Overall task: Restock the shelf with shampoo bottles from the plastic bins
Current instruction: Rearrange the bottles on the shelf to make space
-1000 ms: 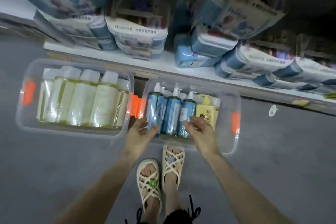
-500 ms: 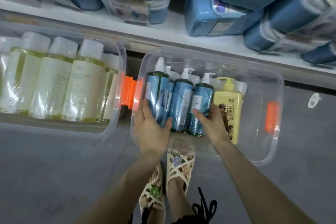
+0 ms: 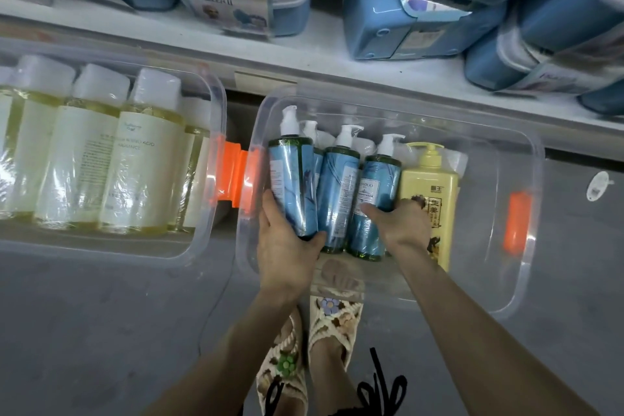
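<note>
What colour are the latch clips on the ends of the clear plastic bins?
Bright orange: the plastic latch clips show best in the head view.

Left sandal (image 3: 282, 368): cream woven straps, green flower charm, at 6 o'clock.
Right sandal (image 3: 334, 317): same cream weave, pale lilac flower charm, just toward 12 o'clock of the other.
Black cords (image 3: 378, 388): looped strands at 6 o'clock.
Hands: left hand (image 3: 287, 246) and right hand (image 3: 401, 226) bare, forearms bare too.

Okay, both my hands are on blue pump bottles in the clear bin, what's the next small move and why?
Probably lift both straight up: the left hand grips the leftmost blue bottle, the right hand the rightmost blue bottle, and both are inside the clear bin.
</note>
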The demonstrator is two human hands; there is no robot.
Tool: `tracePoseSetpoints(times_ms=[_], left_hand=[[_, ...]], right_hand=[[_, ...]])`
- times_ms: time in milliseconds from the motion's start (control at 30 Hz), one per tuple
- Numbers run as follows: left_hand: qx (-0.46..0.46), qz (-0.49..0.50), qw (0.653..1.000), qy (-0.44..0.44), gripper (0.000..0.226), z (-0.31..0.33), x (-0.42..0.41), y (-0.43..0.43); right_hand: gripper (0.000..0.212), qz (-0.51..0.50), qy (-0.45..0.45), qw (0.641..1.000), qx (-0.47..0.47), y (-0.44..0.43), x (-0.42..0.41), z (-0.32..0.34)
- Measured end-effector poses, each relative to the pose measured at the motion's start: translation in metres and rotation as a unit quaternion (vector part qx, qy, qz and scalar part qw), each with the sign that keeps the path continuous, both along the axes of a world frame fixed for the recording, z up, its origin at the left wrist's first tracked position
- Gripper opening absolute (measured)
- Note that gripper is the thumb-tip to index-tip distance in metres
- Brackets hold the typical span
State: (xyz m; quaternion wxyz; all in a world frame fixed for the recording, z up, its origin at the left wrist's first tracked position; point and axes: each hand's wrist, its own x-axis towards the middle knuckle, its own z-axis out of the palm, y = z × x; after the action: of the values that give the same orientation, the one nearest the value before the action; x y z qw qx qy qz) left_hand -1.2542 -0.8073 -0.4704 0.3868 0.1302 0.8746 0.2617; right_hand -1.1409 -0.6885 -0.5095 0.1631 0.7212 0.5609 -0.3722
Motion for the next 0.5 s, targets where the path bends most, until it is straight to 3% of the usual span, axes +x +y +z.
tracePoseSetpoints(times_ms=[167,267,367,500], left_hand=[[0.013,0.032,0.999,-0.013,0.071,-0.013,-0.008,0.004],[0.024,0.034,0.998,-0.039,0.064,-0.011,-0.015,-0.001],[0.031,0.033,0.994,-0.096,0.064,-0.002,-0.022,-0.007],[0.060,0.038,0.982,-0.177,0.053,0.024,-0.024,-0.013]], right_hand=[[0.068,-0.010,-0.019,1.000,0.010,-0.005,-0.010,-0.008],[0.064,-0.034,-0.007,0.999,0.003,-0.005,-0.008,-0.008],[0.054,-0.091,0.062,0.994,-0.019,-0.002,0.002,0.001],[0.055,-0.207,0.214,0.952,-0.071,-0.008,0.016,0.038]])
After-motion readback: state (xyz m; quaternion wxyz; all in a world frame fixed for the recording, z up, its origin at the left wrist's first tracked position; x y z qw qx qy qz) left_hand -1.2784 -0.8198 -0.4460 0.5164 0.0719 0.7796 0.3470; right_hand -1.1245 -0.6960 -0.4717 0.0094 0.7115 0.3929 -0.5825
